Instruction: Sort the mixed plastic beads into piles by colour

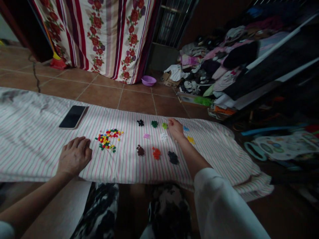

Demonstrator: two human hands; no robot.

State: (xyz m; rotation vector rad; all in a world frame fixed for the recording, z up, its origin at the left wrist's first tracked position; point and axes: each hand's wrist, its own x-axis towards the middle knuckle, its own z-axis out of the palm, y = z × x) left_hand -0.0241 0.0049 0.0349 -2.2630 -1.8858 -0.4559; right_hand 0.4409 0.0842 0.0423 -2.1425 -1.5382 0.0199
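My left hand [75, 155] rests palm down on the striped cloth [119, 167], its fingers lying loosely on the fabric. Just right of it is a mixed heap of small coloured plastic pieces [107, 140], mainly red, yellow and green. My right hand [175, 127] is closed, fingertips pinched, beside a lime green pile [164, 125]; whatever the fingers hold is too small to make out. Around it lie single-colour piles: white [163, 136], dark green [154, 124], black [140, 122], pink [146, 136], brown [140, 150], orange [156, 153], dark grey [172, 157], blue [185, 128] and yellow [190, 139].
A phone [73, 117] lies on the cloth at the left. Beyond the cloth's far edge are a tiled floor [104, 91], a purple basin [149, 81] and a flowered curtain [104, 39]. Heaped clothes [211, 63] fill the right background.
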